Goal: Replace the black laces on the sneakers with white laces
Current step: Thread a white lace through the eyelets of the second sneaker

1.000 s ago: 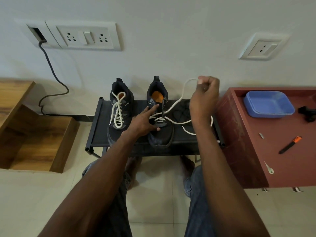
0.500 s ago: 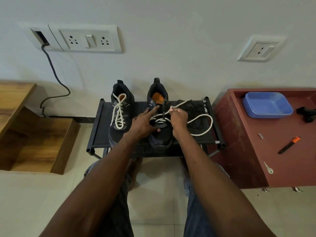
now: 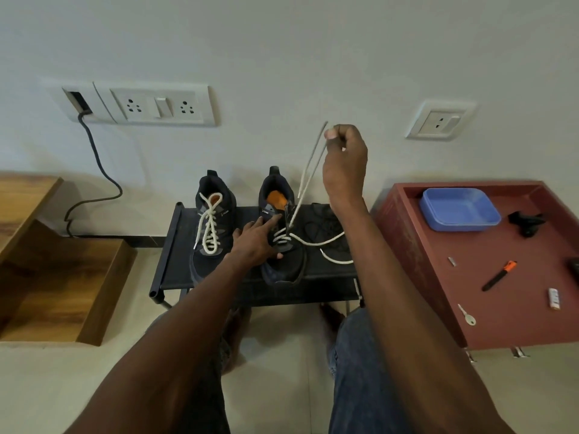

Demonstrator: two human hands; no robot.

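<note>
One sneaker point(image 3: 210, 236) on the rack point(image 3: 169, 245) is laced white; the other point(image 3: 283, 245) is half done. Left hand point(image 3: 253, 242) presses it flat-fingered while right hand point(image 3: 343, 161) pinches the lace point(image 3: 308, 170) taut overhead. Next, I judge, comes threading the following eyelet.

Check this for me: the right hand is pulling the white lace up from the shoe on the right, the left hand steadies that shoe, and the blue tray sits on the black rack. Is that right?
Not quite. The blue tray sits on the red cabinet, not the black rack, as the head view shows. The rest holds: the right hand pinches the white lace raised from the right shoe, and the left hand rests on that shoe.
</note>
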